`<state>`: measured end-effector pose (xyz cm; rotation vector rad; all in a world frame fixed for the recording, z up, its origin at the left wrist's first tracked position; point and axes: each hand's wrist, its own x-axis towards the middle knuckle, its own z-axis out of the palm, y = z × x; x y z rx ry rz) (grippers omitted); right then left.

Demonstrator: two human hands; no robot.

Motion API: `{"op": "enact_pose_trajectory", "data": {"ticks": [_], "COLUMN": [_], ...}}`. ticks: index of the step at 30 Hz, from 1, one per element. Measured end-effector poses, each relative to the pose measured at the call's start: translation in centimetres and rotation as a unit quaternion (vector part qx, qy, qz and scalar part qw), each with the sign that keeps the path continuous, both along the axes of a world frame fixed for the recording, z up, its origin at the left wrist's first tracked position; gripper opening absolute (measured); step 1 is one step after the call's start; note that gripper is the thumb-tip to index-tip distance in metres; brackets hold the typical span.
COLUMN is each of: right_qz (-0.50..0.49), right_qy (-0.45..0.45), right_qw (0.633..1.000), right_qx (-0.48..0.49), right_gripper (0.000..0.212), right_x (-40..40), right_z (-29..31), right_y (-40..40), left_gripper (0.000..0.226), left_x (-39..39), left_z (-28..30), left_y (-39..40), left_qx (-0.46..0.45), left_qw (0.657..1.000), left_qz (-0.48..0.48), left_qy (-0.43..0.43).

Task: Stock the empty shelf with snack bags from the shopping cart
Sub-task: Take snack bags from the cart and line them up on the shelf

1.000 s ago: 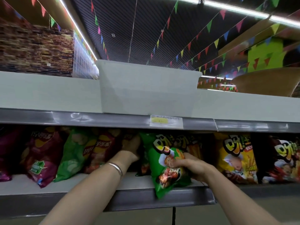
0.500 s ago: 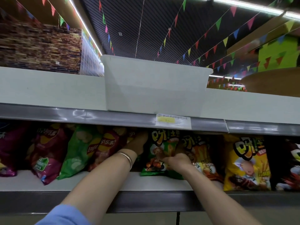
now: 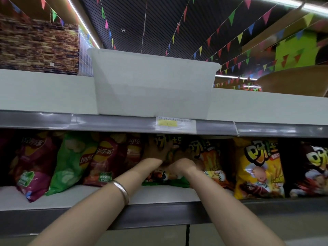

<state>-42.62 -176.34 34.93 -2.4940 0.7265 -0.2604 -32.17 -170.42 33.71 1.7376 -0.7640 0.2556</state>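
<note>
Reaching into the shelf (image 3: 106,197), your left hand (image 3: 156,150) lies with straight fingers flat against the upper face of the green snack bag (image 3: 166,176), just right of the red Lay's bag (image 3: 106,160). Your right hand (image 3: 182,166) grips that bag lower down, left of the orange bag (image 3: 211,162).

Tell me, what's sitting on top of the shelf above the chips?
A big white plastic tub sits on the upper grey shelf, just above the yellow price tag. Its inside cannot be seen from below.
</note>
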Motion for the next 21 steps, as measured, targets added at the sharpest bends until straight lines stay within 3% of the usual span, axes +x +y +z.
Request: {"op": "enact_pose_trajectory", "data": {"ticks": [3, 12, 14, 16, 17, 21], "right_qz": [0.028, -0.025, -0.019, -0.022, -0.031, -0.097], "right_qy": [-0.013, -0.077, -0.094, -0.118, -0.121, -0.114], "right_qw": [0.999, 0.995, 0.993, 0.99, 0.988, 0.973], "right_qx": [-0.006, -0.06, -0.065, -0.08, -0.095, -0.176], "right_gripper": [0.062, 0.052, 0.049, 0.046, 0.046, 0.051], "right_x": [-1.4, -3.7, -4.0, -4.1, -4.1, -4.4], "right_z": [0.6, -1.1, -1.4, -1.5, -1.5, -0.7], "right_y": [0.1, -1.1, -1.0, -0.5, -0.1, 2.0], "left_gripper": [0.112, 0.106, 0.122, 0.151, 0.149, 0.071], "left_x": [-0.6, -3.5, -3.6, -4.3, -4.9, -7.0], "left_z": [-0.7, 0.5, 0.2, 0.2, 0.3, 0.5], "left_y": [-0.9, -1.5, -1.3, -0.4, 0.4, 3.7], "left_qx": [0.033, 0.064, 0.074, 0.117, 0.136, 0.12], "left_qw": [0.999, 0.987, 0.986, 0.981, 0.979, 0.982], "left_qz": [0.017, 0.091, 0.086, 0.058, 0.04, 0.015], "left_qy": [0.024, 0.114, 0.123, 0.142, 0.146, 0.144]}}
